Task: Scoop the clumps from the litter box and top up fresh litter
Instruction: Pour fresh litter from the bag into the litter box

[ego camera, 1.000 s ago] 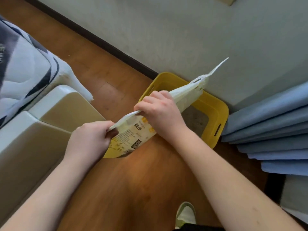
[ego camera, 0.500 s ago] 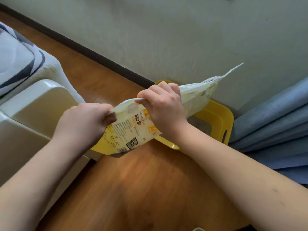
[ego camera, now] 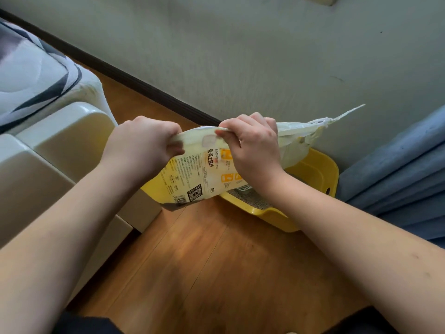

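A white and yellow litter bag (ego camera: 199, 174) with printed text hangs in the air above the floor. My left hand (ego camera: 142, 148) grips its top edge at the near corner. My right hand (ego camera: 255, 150) pinches the same edge further along, and a torn strip trails off to the right. Behind and under the bag stands the yellow litter box (ego camera: 320, 169) against the wall. Grey litter (ego camera: 250, 201) shows in its near end, and a pale scoop (ego camera: 244, 188) peeks out by my right wrist. Most of the box interior is hidden by the bag and my arm.
A white plastic unit (ego camera: 60, 150) stands at the left with patterned bedding (ego camera: 31, 75) above it. Blue curtain folds (ego camera: 397, 169) hang at the right, close to the box. The wall (ego camera: 240, 56) and dark skirting run diagonally behind. Wooden floor (ego camera: 216, 273) lies in front.
Both hands have lifted the bag and drawn it toward me, turning its top edge more level. The view has dropped closer to the floor. The grips are unchanged.
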